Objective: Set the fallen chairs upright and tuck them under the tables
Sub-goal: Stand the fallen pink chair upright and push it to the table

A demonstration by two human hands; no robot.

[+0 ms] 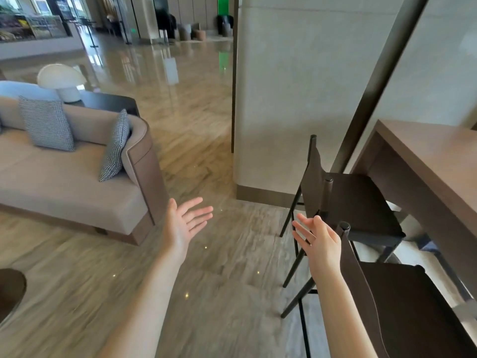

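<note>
At the far left a sofa [77, 174] with 2 checked cushions [46, 124] stands against a dark side table carrying a white lamp [62, 81], well apart from the work, so it plays no part here; the polished floor [180, 125] runs open between it and the pillar [296, 86].

The left hand [184, 223] hangs in mid-air over that floor, fingers spread and straight, holding nothing; judged from its pose, it is free because neither chair needs a lift.

The right hand [318, 240] is likewise loose, fingers apart and gripping nothing, just beside the backrests; whether it brushes one I cannot tell.

The far chair [361, 202] stands upright on its legs, seat turned toward the table [426, 156] and its front edge near the tabletop's edge; the near chair [402, 306] also stands upright, its seat running beneath the table's edge.

Both chairs here look righted; the far one seems only partly tucked, so a push on its backrest may remain.
</note>
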